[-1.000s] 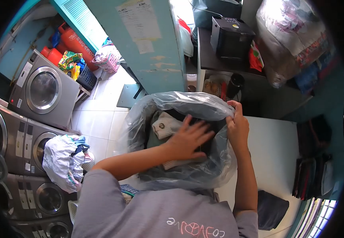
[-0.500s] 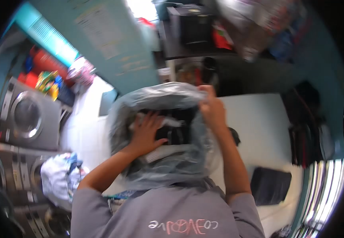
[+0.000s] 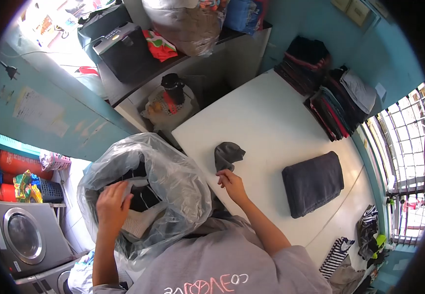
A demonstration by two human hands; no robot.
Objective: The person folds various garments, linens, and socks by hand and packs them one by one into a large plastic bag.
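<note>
A clear plastic bag (image 3: 185, 188) stands wide at the lower left, with dark clothes (image 3: 146, 198) and light grey fabric inside. My left hand (image 3: 113, 206) reaches into its mouth, fingers bent around a light grey cloth (image 3: 138, 183); the fingertips are partly hidden. On the white table, my right hand (image 3: 233, 186) pinches the lower end of a small dark grey cloth (image 3: 227, 154), bent like a sock. To the right of that hand lies a folded dark grey towel (image 3: 313, 183).
Stacks of folded dark clothes (image 3: 332, 105) occupy the far right of the white table (image 3: 256, 115). A striped garment (image 3: 336, 256) lies near the right edge. Behind is a shelf (image 3: 210, 51) with bags and a black box. Washing machines (image 3: 23, 235) stand at left.
The view has turned toward the table. My right hand has let go of the bag rim and moved to the small dark cloth. My left hand remains in the bag, its fingers now bent.
</note>
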